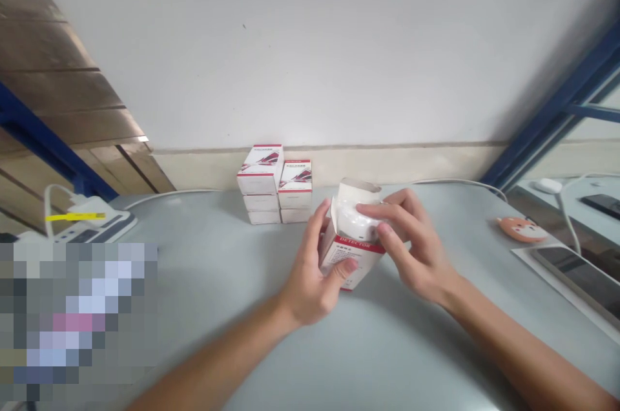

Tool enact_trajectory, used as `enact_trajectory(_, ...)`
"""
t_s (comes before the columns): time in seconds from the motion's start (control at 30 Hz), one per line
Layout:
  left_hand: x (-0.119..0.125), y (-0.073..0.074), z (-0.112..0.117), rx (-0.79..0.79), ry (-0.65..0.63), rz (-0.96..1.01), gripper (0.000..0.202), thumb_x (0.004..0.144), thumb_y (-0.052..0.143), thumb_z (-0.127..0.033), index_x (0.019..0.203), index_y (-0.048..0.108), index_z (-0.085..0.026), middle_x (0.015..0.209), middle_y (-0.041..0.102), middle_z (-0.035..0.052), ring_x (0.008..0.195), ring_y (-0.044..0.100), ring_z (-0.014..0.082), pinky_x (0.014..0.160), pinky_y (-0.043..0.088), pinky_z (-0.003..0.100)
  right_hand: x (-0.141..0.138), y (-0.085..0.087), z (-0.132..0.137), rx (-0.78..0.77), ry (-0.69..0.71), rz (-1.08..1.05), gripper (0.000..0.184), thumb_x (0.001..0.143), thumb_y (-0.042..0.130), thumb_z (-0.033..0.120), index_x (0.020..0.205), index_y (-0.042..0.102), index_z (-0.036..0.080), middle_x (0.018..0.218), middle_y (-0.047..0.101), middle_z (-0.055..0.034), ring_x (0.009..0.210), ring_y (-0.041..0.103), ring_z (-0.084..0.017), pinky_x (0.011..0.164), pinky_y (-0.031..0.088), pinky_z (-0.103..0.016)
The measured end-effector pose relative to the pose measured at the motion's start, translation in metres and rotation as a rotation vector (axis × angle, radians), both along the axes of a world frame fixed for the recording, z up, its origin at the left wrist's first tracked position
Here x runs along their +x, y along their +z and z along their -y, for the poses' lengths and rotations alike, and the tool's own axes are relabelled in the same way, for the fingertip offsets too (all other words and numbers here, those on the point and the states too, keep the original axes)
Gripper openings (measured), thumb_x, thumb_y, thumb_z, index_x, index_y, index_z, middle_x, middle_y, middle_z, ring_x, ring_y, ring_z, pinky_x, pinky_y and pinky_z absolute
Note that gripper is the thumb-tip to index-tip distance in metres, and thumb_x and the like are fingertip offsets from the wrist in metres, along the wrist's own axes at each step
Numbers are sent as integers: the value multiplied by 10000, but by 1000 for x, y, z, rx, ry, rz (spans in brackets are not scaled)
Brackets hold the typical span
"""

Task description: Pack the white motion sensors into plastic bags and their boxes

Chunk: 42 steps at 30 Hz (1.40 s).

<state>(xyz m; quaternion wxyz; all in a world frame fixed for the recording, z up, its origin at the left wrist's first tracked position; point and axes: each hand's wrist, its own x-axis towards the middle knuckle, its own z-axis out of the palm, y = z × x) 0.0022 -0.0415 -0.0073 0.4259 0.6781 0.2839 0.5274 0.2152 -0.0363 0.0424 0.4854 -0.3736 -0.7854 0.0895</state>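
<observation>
My left hand [314, 269] grips a small white and red carton [349, 257] marked DETECTOR, held just above the grey table [217, 282]. The carton's top flaps stand open. A round white device [356, 220] sits partly inside the open top. My right hand [411, 243] has its fingers closed over that device from the right side. Behind the hands, two stacks of matching white and red cartons [274, 185] stand against the wall.
A white power strip with a yellow tag [84, 217] lies at the far left. At the right are an orange round pad [522, 229], a white cable [455, 181], a dark tablet [581, 278] and blue rack posts [557, 107]. A blurred patch covers the lower left.
</observation>
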Motion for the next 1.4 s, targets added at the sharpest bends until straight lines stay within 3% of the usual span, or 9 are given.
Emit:
enact_trajectory(0.27, -3, -8, -3, 80, 14, -33, 835, 1009, 669, -380, 1682, 178, -432, 1739, 328, 103, 1553, 429, 384, 1272, 369, 623, -1, 5, 0, 117, 33, 190, 261, 1049, 562, 291, 1080, 820, 319, 1175, 573, -97, 1148, 561, -303, 1008, 490, -552)
enact_trajectory(0.4, -4, -8, -6, 106, 11, -21, 835, 1014, 660, -371, 1681, 157, -386, 1702, 381, 126, 1547, 434, 369, 1255, 402, 583, 2, -2, -3, 71, -4, 103, 374, 1080, 489, 343, 1412, 660, 363, 1308, 530, -106, 1217, 560, -297, 1063, 502, -535)
enact_trajectory(0.47, -3, -7, -8, 112, 26, -7, 876, 1008, 671, -370, 1681, 109, -377, 1666, 418, 141, 1531, 454, 354, 1236, 426, 561, 6, -6, -11, 28, -105, -63, 426, 1100, 425, 368, 1508, 538, 333, 1299, 533, -114, 1186, 585, -276, 1054, 522, -507)
enact_trajectory(0.53, -3, -6, -10, 107, 55, 4, 912, 999, 686, -377, 1678, 77, -382, 1636, 442, 144, 1531, 452, 347, 1227, 432, 548, 14, -12, -23, -53, -215, -119, 364, 1095, 431, 386, 1415, 582, 299, 1201, 591, -98, 1116, 619, -264, 1009, 540, -478)
enact_trajectory(0.6, -3, -5, -12, 105, 71, 21, 910, 1000, 683, -390, 1676, 73, -387, 1618, 460, 135, 1538, 443, 344, 1231, 424, 541, 22, -18, -35, -184, -270, 50, 296, 1055, 513, 410, 1269, 667, 276, 1151, 646, -92, 1097, 648, -280, 960, 550, -464)
enact_trajectory(0.7, -4, -2, -15, 136, 79, 48, 860, 1019, 652, -373, 1667, 88, -375, 1613, 470, 130, 1540, 441, 334, 1245, 403, 527, 32, -32, -48, -308, -327, 312, 367, 1001, 599, 459, 1296, 685, 258, 1260, 662, -127, 1138, 673, -323, 948, 558, -476)
enact_trajectory(0.87, -4, 2, -18, 218, 110, 51, 795, 1026, 642, -330, 1638, 134, -353, 1581, 497, 126, 1540, 436, 321, 1258, 378, 507, 34, -50, -56, -425, -310, 426, 415, 1004, 599, 536, 1289, 690, 248, 1239, 658, -128, 1036, 702, -292, 870, 586, -427)
enact_trajectory(1.1, -3, 3, -18, 216, 135, 25, 791, 1023, 647, -365, 1633, 144, -343, 1585, 484, 132, 1551, 415, 337, 1257, 376, 523, 42, -54, -64, -484, -278, 351, 371, 1002, 604, 536, 1166, 734, 230, 1018, 661, -82, 765, 655, -209, 740, 571, -369)
enact_trajectory(1.4, -3, -4, -23, 308, 117, 46, 804, 1020, 649, -310, 1654, 156, -339, 1611, 456, 125, 1510, 451, 322, 1220, 423, 508, 58, -48, -69, -542, -293, 305, 430, 1022, 527, 369, 1412, 670, 257, 1035, 657, -77, 812, 636, -219, 816, 560, -374)
